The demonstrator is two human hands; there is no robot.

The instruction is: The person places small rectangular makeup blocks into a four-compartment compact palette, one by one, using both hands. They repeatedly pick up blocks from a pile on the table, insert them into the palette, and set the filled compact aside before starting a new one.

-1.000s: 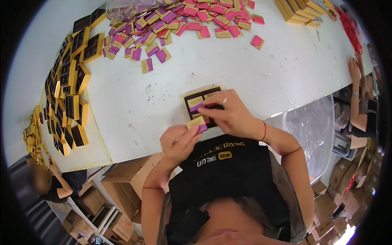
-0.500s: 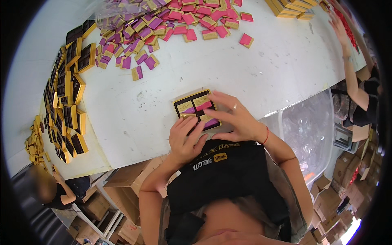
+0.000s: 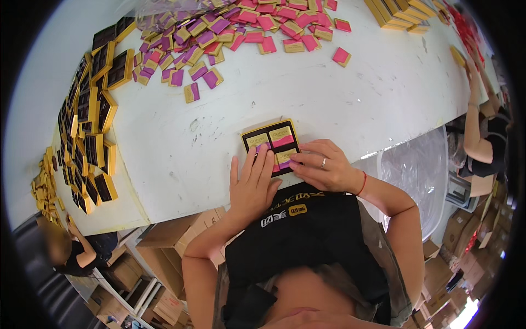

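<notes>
One piece point(image 3: 285, 157) in our box point(image 3: 267, 127), likely light, stiff, best edge-pinched, met our half-curled right hand point(image 3: 331, 169), grip unclear; our left hand point(image 3: 249, 186) lay flat, seemingly empty.

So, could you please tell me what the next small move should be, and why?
I'd probably lift the left hand away from the box: it hides most of the near-left corner, so how things sit there can't be checked, while the far-right pink-and-gold packet lies in plain view.
</notes>
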